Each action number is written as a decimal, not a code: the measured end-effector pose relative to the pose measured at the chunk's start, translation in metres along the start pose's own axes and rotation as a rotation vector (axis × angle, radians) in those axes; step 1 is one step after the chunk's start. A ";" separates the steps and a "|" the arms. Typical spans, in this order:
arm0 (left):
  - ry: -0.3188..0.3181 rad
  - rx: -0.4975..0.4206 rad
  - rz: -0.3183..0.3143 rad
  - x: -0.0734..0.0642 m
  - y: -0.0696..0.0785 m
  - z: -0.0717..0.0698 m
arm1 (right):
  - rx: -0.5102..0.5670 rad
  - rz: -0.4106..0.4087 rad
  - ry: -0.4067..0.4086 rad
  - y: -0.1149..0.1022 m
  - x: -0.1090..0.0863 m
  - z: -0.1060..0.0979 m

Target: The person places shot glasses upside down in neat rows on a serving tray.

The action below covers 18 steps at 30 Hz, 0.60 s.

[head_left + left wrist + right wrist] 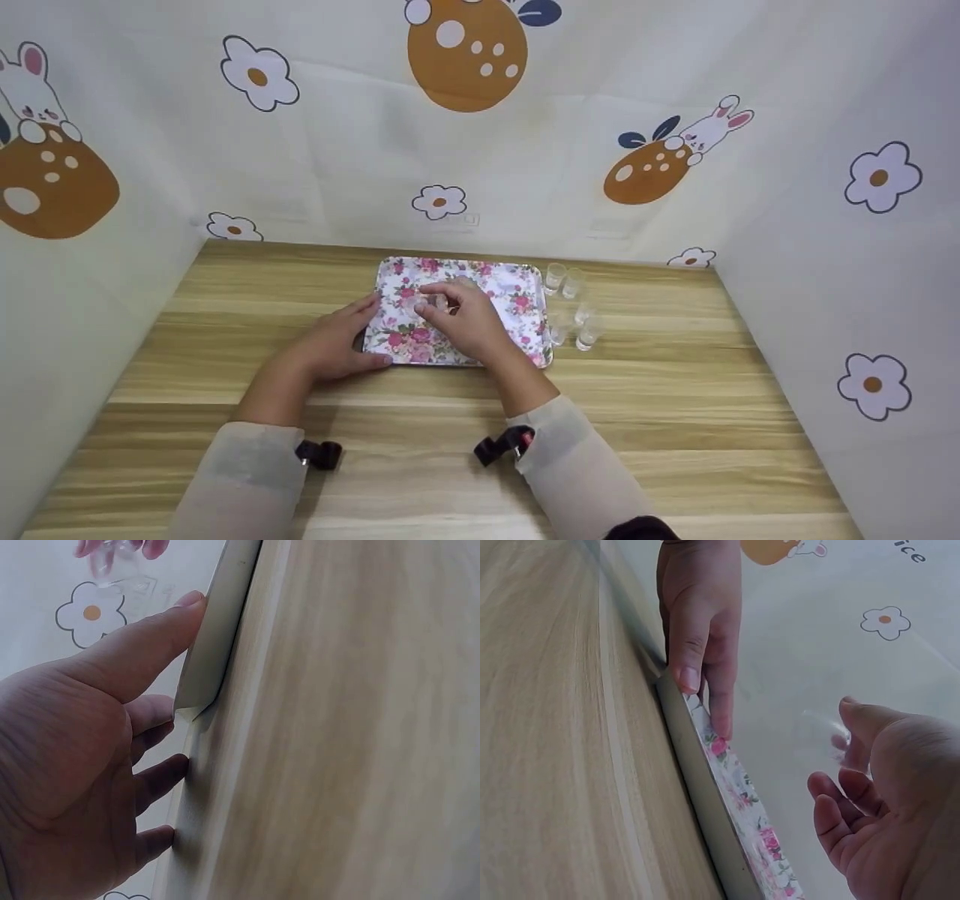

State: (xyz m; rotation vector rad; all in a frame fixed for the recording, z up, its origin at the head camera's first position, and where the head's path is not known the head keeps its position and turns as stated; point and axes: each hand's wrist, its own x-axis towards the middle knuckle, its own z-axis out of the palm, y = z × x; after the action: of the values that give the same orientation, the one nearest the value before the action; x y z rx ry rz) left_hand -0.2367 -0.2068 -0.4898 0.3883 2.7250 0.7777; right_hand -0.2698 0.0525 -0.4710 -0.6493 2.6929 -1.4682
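My right hand (469,319) is over the middle of the floral tray (499,289), pinching a small clear shot glass (438,303) between thumb and fingertips. In the right wrist view the shot glass (823,727) looks tilted, partly hidden by the right hand (885,802). At the tray's near left corner, my left hand (334,341) holds the edge, thumb along the near side and fingers at the left side. The left wrist view shows the left hand (82,757) with its thumb against the pale rim (217,637). Another clear rim (465,282) shows just behind my right hand.
Several clear shot glasses (571,283) stand on the wooden table (660,390) along the tray's right side, some close against its edge. A printed cloth wall (337,150) encloses the table at the back and both sides.
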 end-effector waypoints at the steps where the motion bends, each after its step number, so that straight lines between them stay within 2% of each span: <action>1: -0.004 -0.003 -0.005 0.000 0.000 0.000 | -0.009 -0.002 -0.001 0.000 0.000 0.000; 8: 0.001 0.004 -0.006 0.000 0.001 0.000 | 0.024 0.006 -0.030 0.002 -0.001 0.008; 14: 0.004 0.011 -0.001 -0.001 0.002 -0.001 | -0.048 -0.005 -0.102 0.004 -0.002 0.015; 18: 0.006 0.018 -0.004 -0.001 0.003 -0.001 | -0.066 0.009 -0.120 0.008 -0.002 0.018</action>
State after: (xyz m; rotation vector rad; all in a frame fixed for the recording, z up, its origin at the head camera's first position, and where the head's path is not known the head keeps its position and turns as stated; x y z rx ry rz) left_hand -0.2352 -0.2054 -0.4869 0.3854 2.7394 0.7556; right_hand -0.2672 0.0419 -0.4877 -0.7027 2.6595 -1.2985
